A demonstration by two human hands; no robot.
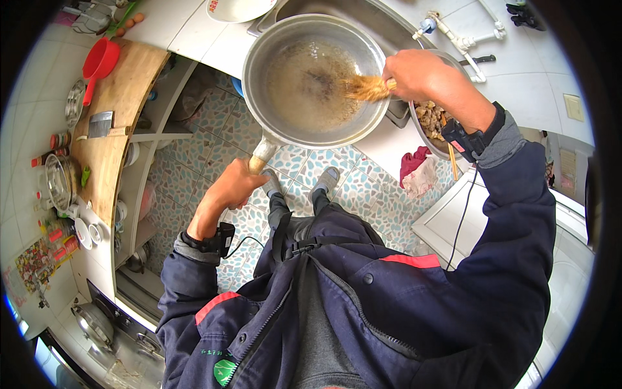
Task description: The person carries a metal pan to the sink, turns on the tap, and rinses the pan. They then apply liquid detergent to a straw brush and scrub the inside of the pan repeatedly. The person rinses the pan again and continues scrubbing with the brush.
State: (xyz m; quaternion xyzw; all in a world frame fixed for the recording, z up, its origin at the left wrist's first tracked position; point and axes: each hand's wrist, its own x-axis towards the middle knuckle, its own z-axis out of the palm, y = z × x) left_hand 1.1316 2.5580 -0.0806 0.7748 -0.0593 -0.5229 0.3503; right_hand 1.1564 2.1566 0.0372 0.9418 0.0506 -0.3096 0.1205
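Note:
A large metal wok [291, 116] with murky, brownish water in it is held over the sink's near edge. Its wooden-ended handle [257, 163] is gripped by my left hand [235, 185], at the lower left of the wok. My right hand [418, 73] holds a straw pot-scrubbing brush [367, 88] at the wok's right rim, its bristles reaching inside over the water. To the right of the wok, partly under my right forearm, a metal basin [419, 116] holds pieces of food [430, 119] and wooden chopsticks [453, 158].
A metal sink [384, 24] lies behind the wok, with a white bowl [238, 9] on its left. A knife [478, 60] is by the pipes. On the left, a wooden board [104, 170] bears a cleaver [100, 125] and a red ladle [102, 58]. A cabinet door [447, 219] stands at right.

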